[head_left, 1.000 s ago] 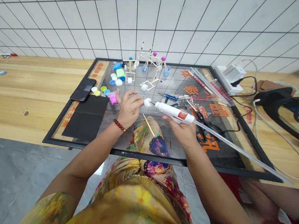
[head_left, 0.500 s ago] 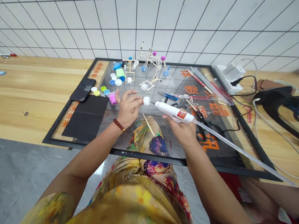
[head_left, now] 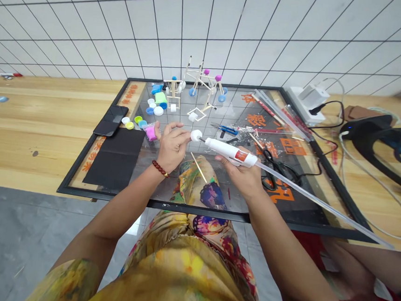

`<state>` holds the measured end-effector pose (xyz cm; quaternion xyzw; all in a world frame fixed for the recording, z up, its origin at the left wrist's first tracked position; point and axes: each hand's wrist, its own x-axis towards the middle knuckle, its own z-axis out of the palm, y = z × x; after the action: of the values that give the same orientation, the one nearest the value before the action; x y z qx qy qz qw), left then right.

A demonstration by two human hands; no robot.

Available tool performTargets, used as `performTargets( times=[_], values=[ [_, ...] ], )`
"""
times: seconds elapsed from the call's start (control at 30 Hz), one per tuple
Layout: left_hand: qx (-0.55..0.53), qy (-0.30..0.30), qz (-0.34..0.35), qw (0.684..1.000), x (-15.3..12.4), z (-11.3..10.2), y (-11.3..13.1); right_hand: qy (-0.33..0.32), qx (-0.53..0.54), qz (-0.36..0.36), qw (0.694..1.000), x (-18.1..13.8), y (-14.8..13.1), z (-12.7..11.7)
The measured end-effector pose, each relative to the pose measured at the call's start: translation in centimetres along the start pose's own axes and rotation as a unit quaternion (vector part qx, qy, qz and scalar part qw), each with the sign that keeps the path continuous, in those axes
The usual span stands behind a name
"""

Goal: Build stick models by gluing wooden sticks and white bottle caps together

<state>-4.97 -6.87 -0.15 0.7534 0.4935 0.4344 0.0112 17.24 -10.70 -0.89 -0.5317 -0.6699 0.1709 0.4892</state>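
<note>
My left hand [head_left: 171, 144] pinches a small white ball [head_left: 196, 135] at its fingertips, above the glass-topped mat [head_left: 218, 189]. My right hand [head_left: 243, 175] grips a white glue gun [head_left: 231, 152] whose nozzle points left and touches the ball. A long clear glue stick [head_left: 322, 205] trails from the back of the gun to the lower right. A thin wooden stick [head_left: 199, 167] lies on the glass below the ball.
Stick-and-ball models [head_left: 202, 87] and coloured bottle caps [head_left: 155, 106] sit at the mat's far side. A phone [head_left: 111, 120] and black sheet [head_left: 117, 156] lie left. Scissors [head_left: 277, 173], a blue tool [head_left: 228, 130], a power strip [head_left: 308, 103] and cables lie right.
The ball and gun nozzle shifted slightly left and stay together; both hands hold almost the same pose.
</note>
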Motion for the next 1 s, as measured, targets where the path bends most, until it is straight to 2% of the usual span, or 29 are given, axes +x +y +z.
performTargets(
  times=[0.2, 0.73, 0.9, 1.0],
  values=[
    [-0.005, -0.004, -0.021, 1.0, 0.09, -0.1, 0.14, -0.002, 0.01, 0.002, 1.0, 0.0, -0.05, -0.02],
    [0.001, -0.01, 0.01, 1.0, -0.04, 0.0, 0.23, 0.001, 0.023, 0.017, 1.0, -0.09, 0.2, 0.11],
    [-0.01, -0.002, -0.023, 1.0, -0.07, 0.22, 0.1, -0.01, 0.018, 0.012, 1.0, -0.13, 0.18, 0.08],
    [-0.02, 0.001, -0.045, 0.999, -0.03, 0.24, 0.03, 0.006, 0.032, 0.027, 0.999, -0.14, 0.44, 0.21]
  ],
)
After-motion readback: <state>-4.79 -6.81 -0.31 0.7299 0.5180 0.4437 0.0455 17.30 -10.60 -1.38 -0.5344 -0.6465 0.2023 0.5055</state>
